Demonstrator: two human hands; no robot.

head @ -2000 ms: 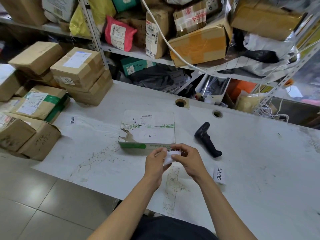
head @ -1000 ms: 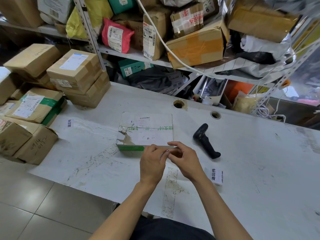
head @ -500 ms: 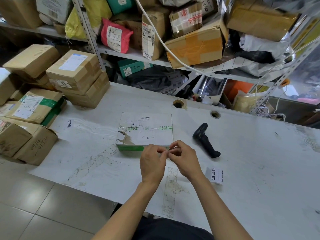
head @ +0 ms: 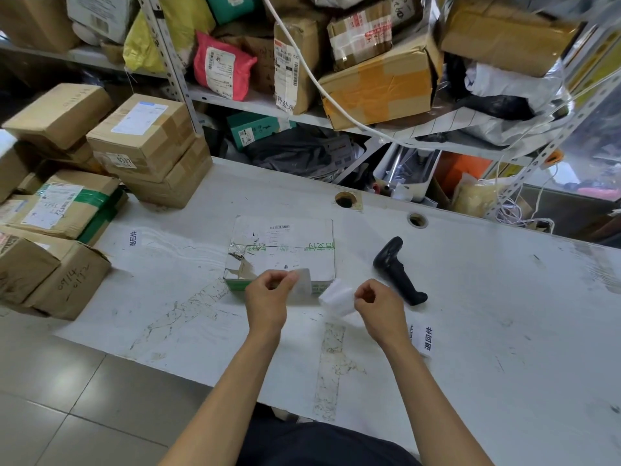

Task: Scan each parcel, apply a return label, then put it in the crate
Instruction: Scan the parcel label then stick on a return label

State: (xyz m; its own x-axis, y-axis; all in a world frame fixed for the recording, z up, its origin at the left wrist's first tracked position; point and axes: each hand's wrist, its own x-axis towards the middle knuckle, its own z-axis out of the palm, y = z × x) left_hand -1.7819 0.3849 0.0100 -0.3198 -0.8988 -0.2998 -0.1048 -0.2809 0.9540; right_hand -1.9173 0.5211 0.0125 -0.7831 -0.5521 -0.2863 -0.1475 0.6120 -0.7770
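left hand point(head: 265, 299) pinching a small see-through sticker piece point(head: 302, 280) | right hand point(head: 379, 306) pinching a white paper label strip point(head: 337, 295) | flat white parcel with green tape point(head: 285, 252) just past both sets of fingertips | black handheld scanner point(head: 398, 270) right of the right-hand fingers

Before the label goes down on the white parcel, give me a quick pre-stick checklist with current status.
1. Label peeled apart: ok. The left hand pinches one translucent piece; the right hand pinches the white piece.
2. Which piece is sticker and which is backing: cannot tell.
3. Parcel flat on the table, top face in view: ok.
4. Free spot on the parcel top: ok, the right part is plain white, clear of the barcode.
5. Scanner out of the way: ok, it lies to the parcel's right, apart from it.
6. Crate for drop-off: cannot tell, none identified in view.
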